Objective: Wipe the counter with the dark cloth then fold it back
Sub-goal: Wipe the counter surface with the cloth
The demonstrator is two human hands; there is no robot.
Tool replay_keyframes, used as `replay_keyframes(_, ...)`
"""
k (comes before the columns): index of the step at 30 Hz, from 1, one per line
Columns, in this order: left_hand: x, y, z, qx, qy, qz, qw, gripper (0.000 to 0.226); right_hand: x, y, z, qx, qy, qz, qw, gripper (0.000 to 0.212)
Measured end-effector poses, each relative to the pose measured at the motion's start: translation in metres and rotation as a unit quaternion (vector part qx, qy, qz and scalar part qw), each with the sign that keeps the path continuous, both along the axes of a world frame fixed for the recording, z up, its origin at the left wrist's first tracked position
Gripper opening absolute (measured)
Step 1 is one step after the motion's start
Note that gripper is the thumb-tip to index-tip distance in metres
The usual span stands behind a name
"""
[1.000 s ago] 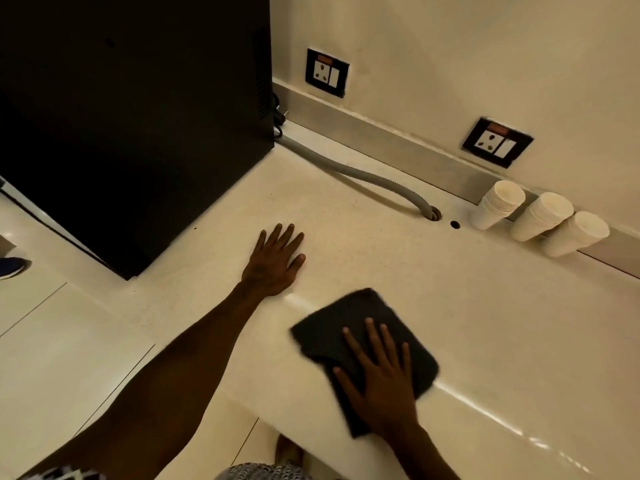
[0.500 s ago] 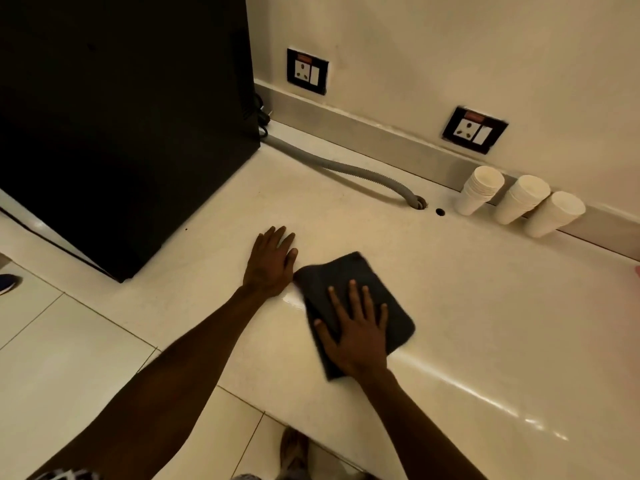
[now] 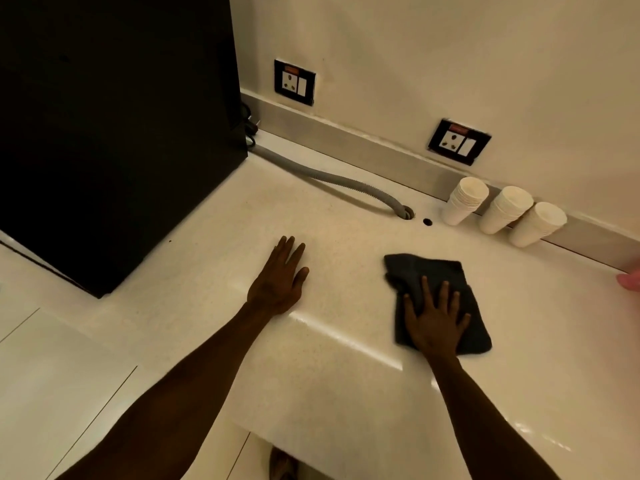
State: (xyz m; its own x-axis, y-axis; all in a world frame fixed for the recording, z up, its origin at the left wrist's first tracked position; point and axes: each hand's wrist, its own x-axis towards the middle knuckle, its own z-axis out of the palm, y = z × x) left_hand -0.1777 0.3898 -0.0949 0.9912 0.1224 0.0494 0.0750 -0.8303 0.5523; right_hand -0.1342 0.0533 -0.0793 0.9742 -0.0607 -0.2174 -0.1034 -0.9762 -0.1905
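The dark cloth (image 3: 424, 271) lies bunched on the cream counter (image 3: 346, 258), right of centre. My right hand (image 3: 434, 322) presses flat on its near half with fingers spread, covering that part. My left hand (image 3: 278, 280) rests palm down on the bare counter to the left of the cloth, fingers together, holding nothing. The two hands are well apart.
A tall black appliance (image 3: 114, 126) fills the left, with a grey corrugated hose (image 3: 332, 180) running from it into a hole in the counter. Three stacks of white paper cups (image 3: 465, 200) lean on the back ledge. Two wall sockets (image 3: 294, 82) sit above. Something pink (image 3: 630, 280) shows at the right edge.
My right hand has slid the cloth to the right and farther onto the counter, away from my left hand. My left hand has stayed planted.
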Motion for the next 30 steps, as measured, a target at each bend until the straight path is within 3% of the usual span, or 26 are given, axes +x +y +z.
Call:
replay_keyframes(3, 0.001, 0.003, -0.003, -0.023, -0.015, 0.002, 1.000, 0.066, 0.038, 0.029, 0.009, 0.012, 0.025, 0.026, 0.999, 0.071)
replay_keyframes(8, 0.002, 0.004, -0.006, -0.029, -0.017, 0.012, 0.999, 0.068, 0.059, 0.091, 0.013, 0.011, 0.040, 0.186, 0.982, 0.063)
replay_keyframes(13, 0.001, 0.006, -0.001, -0.065, -0.018, 0.012, 0.998, 0.066, 0.004, 0.098, 0.001, 0.009, 0.010, 0.350, 0.937, 0.065)
replay_keyframes(18, -0.003, 0.006, 0.002, -0.046, -0.033, 0.008, 0.998, 0.065, -0.079, 0.052, -0.018, 0.005, -0.033, 0.411, 0.911, 0.071)
replay_keyframes(20, -0.004, 0.005, 0.003, -0.017, -0.019, 0.004, 1.000, 0.065, -0.101, 0.020, -0.018, -0.003, -0.049, 0.378, 0.924, 0.070)
replay_keyframes(25, -0.005, 0.002, 0.005, 0.046, 0.002, -0.024, 0.999, 0.067, -0.142, -0.024, -0.009, -0.017, -0.044, 0.143, 0.989, 0.065)
replay_keyframes(28, -0.005, 0.000, 0.007, 0.063, 0.009, -0.027, 0.998, 0.067, -0.171, -0.007, -0.004, -0.030, -0.012, 0.043, 0.999, 0.070)
replay_keyframes(30, -0.005, -0.002, 0.008, 0.066, 0.008, -0.032, 0.997, 0.067, -0.184, 0.013, 0.001, -0.034, 0.033, 0.028, 0.998, 0.075)
